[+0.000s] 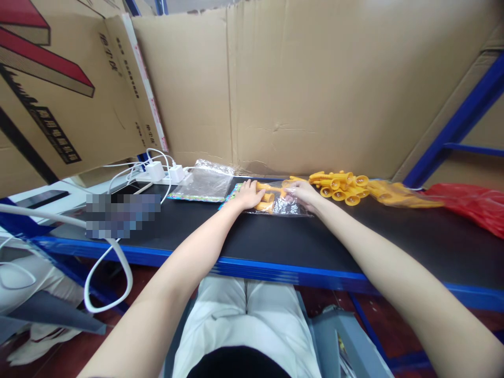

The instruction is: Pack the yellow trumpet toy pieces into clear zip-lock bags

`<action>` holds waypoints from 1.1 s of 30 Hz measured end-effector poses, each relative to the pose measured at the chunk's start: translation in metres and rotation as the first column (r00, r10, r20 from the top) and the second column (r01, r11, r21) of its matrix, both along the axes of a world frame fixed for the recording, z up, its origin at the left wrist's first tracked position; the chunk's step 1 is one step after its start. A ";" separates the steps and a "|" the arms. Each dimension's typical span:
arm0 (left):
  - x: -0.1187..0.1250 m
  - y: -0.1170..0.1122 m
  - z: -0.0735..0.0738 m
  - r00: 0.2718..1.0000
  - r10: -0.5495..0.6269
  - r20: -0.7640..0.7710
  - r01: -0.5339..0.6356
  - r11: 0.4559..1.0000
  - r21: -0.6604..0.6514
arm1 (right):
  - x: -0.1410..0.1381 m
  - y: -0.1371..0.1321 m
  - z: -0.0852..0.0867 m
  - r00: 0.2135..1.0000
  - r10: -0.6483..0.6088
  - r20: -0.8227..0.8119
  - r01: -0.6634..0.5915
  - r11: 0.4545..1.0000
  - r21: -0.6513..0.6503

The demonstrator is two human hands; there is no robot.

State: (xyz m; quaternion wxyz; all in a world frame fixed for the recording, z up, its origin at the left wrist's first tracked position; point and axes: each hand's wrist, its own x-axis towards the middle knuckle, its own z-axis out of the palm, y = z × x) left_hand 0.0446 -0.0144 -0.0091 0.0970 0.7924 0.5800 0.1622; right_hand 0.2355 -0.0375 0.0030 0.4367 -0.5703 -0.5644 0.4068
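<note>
We seem to be bagging yellow horn-shaped pieces (268,198), left hand (248,195) spread flat on the clear bag (293,208) atop the black tabletop (275,239), right hand (302,193) at its end, grip unclear, which calls for steadying it.

The flared pieces (344,186) on the right are orange-yellow, as are the bagged pieces (268,198) inside clear film (293,209) at the middle; a multicoloured strip (197,198) edges the clear packet (208,182) to the left. The tabletop (275,239) is black, its near rail (275,271) blue, the far cardboard (334,89) brown, the left carton (90,126) brown with red and black print, the rightmost plastic (472,202) red
</note>
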 end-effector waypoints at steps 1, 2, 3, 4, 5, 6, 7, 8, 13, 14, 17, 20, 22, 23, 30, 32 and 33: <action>0.001 -0.001 0.000 1.000 -0.006 -0.001 0.006 1.000 0.001 | -0.001 -0.001 0.000 1.000 -0.003 -0.018 0.004 1.000 0.012; 0.002 -0.001 0.000 1.000 -0.009 -0.001 0.009 1.000 0.002 | -0.002 -0.002 0.000 0.999 0.006 -0.032 -0.005 1.000 0.022; 0.002 -0.002 0.001 1.000 -0.009 0.000 0.009 1.000 0.002 | -0.003 -0.004 -0.001 0.999 0.030 -0.037 -0.028 0.999 0.031; 0.003 -0.002 0.001 1.000 -0.007 0.002 0.007 1.000 0.002 | -0.004 -0.005 -0.002 0.998 0.054 -0.033 -0.052 0.998 0.041; 0.003 -0.003 0.001 1.000 -0.005 0.004 0.005 1.000 0.001 | -0.005 -0.006 -0.003 0.997 0.072 -0.025 -0.071 0.996 0.048; 0.002 -0.003 0.001 1.000 -0.003 0.007 0.003 1.000 -0.001 | -0.006 -0.006 -0.004 0.997 0.078 -0.022 -0.076 0.996 0.051; 0.002 -0.003 0.002 1.000 0.001 0.008 -0.001 1.000 -0.002 | -0.007 -0.006 -0.005 0.996 0.085 -0.028 -0.084 0.995 0.052; 0.001 -0.003 0.002 1.000 0.007 0.008 -0.007 1.000 -0.004 | -0.007 -0.006 -0.006 0.994 0.101 -0.040 -0.099 0.994 0.052; -0.006 0.005 0.001 1.000 0.011 -0.013 -0.012 1.000 -0.012 | -0.003 0.003 -0.006 0.993 0.106 -0.052 -0.102 0.992 0.079; -0.009 0.008 0.000 1.000 0.011 -0.021 -0.011 1.000 -0.015 | -0.001 0.005 -0.006 0.998 0.068 0.006 -0.068 0.993 0.093; -0.016 0.014 0.000 0.999 0.021 -0.050 -0.022 1.000 -0.022 | 0.011 0.008 -0.002 0.923 -0.075 0.377 -0.021 0.970 0.242; -0.022 0.018 0.000 0.997 0.044 -0.066 -0.046 0.999 -0.029 | 0.026 0.007 0.003 0.662 -0.291 0.690 -0.068 0.894 0.443; -0.024 0.019 0.001 0.995 0.057 -0.076 -0.060 0.997 -0.040 | 0.035 0.006 0.007 0.520 -0.400 0.755 -0.058 0.865 0.499; -0.025 0.019 0.002 0.995 0.060 -0.080 -0.063 0.997 -0.044 | 0.039 0.005 0.009 0.466 -0.432 0.772 -0.036 0.862 0.505; -0.026 0.017 0.002 0.997 0.057 -0.059 -0.060 0.997 -0.039 | 0.058 0.007 0.006 0.202 -0.310 0.929 0.054 0.951 0.305; -0.026 0.017 0.002 0.997 0.056 -0.054 -0.058 0.998 -0.038 | 0.060 0.010 0.003 0.144 -0.150 0.978 0.063 0.988 0.142; -0.026 0.018 0.002 0.997 0.055 -0.051 -0.057 0.998 -0.038 | 0.060 0.012 0.003 0.130 -0.070 0.989 0.076 0.995 0.060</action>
